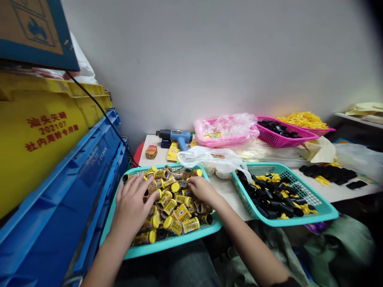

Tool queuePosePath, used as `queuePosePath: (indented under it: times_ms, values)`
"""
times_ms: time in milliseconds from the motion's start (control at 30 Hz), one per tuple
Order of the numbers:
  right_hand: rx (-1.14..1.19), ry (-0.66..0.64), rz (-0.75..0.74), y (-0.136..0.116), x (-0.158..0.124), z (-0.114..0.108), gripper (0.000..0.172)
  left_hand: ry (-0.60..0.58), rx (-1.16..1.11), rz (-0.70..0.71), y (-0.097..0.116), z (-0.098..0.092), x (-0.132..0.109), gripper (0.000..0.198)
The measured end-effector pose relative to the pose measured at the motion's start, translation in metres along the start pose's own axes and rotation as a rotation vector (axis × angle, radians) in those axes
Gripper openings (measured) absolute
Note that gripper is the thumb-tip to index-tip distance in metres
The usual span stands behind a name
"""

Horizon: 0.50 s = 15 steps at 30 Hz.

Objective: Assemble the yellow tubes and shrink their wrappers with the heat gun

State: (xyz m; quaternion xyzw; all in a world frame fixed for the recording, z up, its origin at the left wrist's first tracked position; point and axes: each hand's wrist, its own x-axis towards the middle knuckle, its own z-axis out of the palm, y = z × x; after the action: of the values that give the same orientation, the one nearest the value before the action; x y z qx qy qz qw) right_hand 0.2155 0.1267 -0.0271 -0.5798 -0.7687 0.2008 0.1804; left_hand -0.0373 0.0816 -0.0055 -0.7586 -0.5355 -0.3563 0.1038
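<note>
A turquoise basket (155,250) is heaped with small cylindrical containers (172,225), which have yellow printed labels. Some show yellow caps and others dark ends. My left hand (133,203) lies over the left side of the heap, its fingers spread and touching the containers. At the heap's right side is my right hand (205,190), fingers curled together among the containers. What those fingers pinch, if anything, is hidden from me. Just beyond the right hand, a yellow-capped container lies near the basket's far rim.
To the right, another turquoise basket (324,215) holds black and yellow parts. Behind stand a blue heat gun (179,137), a white plastic bag (206,155) and pink baskets (284,141). Stacked yellow (50,119) and blue crates (60,215) wall off the left.
</note>
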Motion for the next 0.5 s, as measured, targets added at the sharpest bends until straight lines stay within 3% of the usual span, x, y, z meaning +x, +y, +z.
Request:
queuePosePath:
  times_ms: [67, 167, 233, 333, 400, 500]
  values:
    - [-0.083, -0.071, -0.055, 0.002, 0.012, 0.003, 0.025, 0.045, -0.001, 0.065, 0.008, 0.000, -0.003, 0.033]
    - [-0.166, -0.167, -0.134, 0.000, 0.024, 0.003, 0.050, 0.098, -0.160, 0.227, 0.029, -0.007, -0.015, 0.029]
    - [-0.191, -0.199, -0.160, -0.002, 0.026, -0.002, 0.051, -0.013, -0.265, 0.324, 0.041, -0.010, -0.024, 0.025]
    - [-0.191, -0.222, -0.171, -0.002, 0.016, -0.010, 0.030, -0.242, -0.315, 0.410, 0.051, -0.007, -0.034, 0.019]
    - [-0.172, -0.298, -0.197, -0.001, 0.002, -0.012, 0.025, -0.302, -0.283, 0.443, 0.053, 0.000, -0.035, 0.018]
    - [-0.140, -0.422, -0.257, 0.001, -0.022, -0.010, 0.036, -0.314, -0.183, 0.442, 0.054, 0.012, -0.031, 0.020]
